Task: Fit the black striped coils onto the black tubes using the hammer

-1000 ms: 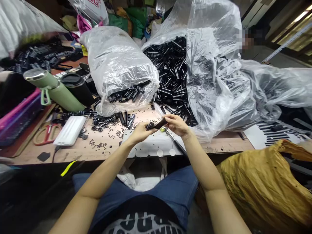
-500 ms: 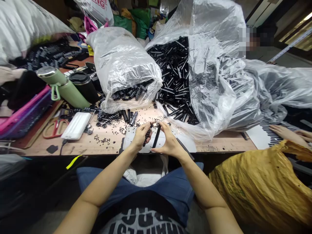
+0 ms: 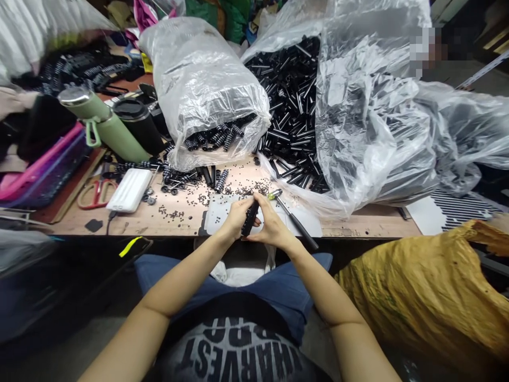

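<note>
In front of me, my left hand [image 3: 237,216] is closed around a ridged black cylinder [image 3: 249,218], dotted with light spots. My right hand [image 3: 273,223] curves against it from the other side, thumb below and fingertips above, gripping a smooth black tube that is now largely hidden. Both hands meet over a white board [image 3: 217,215] at the table's front edge. Just right of them lies a tool with a black handle [image 3: 296,222] and a yellow-green end. Small black bits [image 3: 254,187] are scattered beyond my fingertips.
Behind my hands, a large clear bag [image 3: 358,138] spills black tubes [image 3: 292,111]. Another bag [image 3: 207,79] holds ridged black pieces. Leftward are a white power bank [image 3: 129,191], red scissors [image 3: 95,193], a green bottle [image 3: 115,130] and a black cup [image 3: 139,127]. A yellow sack [image 3: 425,286] stands right.
My hands have come together, bringing the smooth black tube against the ridged cylinder. The tool's yellow-green end now shows. The view has tilted downward, and a co-worker's hands at the right have mostly left it.
</note>
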Tool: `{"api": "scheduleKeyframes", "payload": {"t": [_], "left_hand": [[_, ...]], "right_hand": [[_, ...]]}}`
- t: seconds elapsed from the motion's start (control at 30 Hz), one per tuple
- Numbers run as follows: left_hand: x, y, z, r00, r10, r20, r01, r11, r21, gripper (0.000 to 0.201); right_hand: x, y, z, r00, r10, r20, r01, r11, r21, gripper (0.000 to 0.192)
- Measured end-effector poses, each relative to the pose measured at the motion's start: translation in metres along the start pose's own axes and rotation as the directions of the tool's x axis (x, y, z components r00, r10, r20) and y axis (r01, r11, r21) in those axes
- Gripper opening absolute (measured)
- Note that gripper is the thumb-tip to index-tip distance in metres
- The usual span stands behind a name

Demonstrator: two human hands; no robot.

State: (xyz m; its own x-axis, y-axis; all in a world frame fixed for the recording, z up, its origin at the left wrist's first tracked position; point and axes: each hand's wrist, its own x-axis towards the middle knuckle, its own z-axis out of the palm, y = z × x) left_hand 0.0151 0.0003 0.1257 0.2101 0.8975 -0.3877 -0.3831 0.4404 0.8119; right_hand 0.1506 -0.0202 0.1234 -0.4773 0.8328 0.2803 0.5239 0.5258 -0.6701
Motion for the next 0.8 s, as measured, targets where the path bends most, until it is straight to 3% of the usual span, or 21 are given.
{"api": "scheduleKeyframes", "payload": {"t": [0.3, 0.37, 0.4, 0.43, 0.47, 0.53, 0.6, 0.67, 0.73, 0.8], "left_hand": [[0.011, -0.012, -0.008, 0.991, -0.128, -0.036, 0.13, 0.988, 0.077, 0.033], [0.016, -0.021, -0.012, 0.998, -0.061, -0.024, 0.064, 0.98, 0.189, 0.037], [0.017, -0.027, -0.015, 0.999, 0.035, -0.008, -0.032, 0.958, 0.285, 0.038], [0.019, -0.034, -0.017, 0.986, 0.165, 0.027, -0.162, 0.898, 0.408, 0.039], [0.02, -0.041, -0.02, 0.949, 0.303, 0.088, -0.301, 0.786, 0.54, 0.04], [0.022, -0.054, -0.025, 0.836, 0.477, 0.271, -0.493, 0.439, 0.751, 0.042], [0.023, -0.062, -0.031, 0.767, 0.468, 0.439, -0.542, 0.106, 0.834, 0.041], [0.024, -0.063, -0.036, 0.74, 0.395, 0.545, -0.545, -0.123, 0.829, 0.041], [0.024, -0.06, -0.042, 0.707, 0.343, 0.618, -0.552, -0.277, 0.786, 0.04], [0.024, -0.056, -0.048, 0.674, 0.326, 0.663, -0.558, -0.364, 0.746, 0.04]], "right_hand": [[-0.004, 0.013, 0.014, 0.993, 0.115, 0.013, -0.116, 0.987, 0.113, 0.112], [-0.005, 0.019, 0.02, 0.991, 0.134, -0.006, -0.133, 0.987, 0.095, 0.11], [-0.006, 0.022, 0.024, 0.988, 0.149, -0.028, -0.146, 0.986, 0.079, 0.109], [-0.007, 0.026, 0.029, 0.984, 0.169, -0.056, -0.166, 0.984, 0.058, 0.107], [-0.009, 0.03, 0.032, 0.978, 0.192, -0.079, -0.19, 0.981, 0.034, 0.103], [-0.014, 0.038, 0.037, 0.967, 0.236, -0.093, -0.24, 0.97, -0.034, 0.096], [-0.023, 0.046, 0.033, 0.953, 0.288, -0.097, -0.3, 0.942, -0.153, 0.089], [-0.035, 0.053, 0.018, 0.897, 0.397, -0.193, -0.44, 0.834, -0.332, 0.075], [-0.049, 0.056, -0.003, 0.784, 0.523, -0.335, -0.62, 0.626, -0.474, 0.048], [-0.061, 0.052, -0.021, 0.686, 0.62, -0.381, -0.715, 0.479, -0.509, 0.029]]}}
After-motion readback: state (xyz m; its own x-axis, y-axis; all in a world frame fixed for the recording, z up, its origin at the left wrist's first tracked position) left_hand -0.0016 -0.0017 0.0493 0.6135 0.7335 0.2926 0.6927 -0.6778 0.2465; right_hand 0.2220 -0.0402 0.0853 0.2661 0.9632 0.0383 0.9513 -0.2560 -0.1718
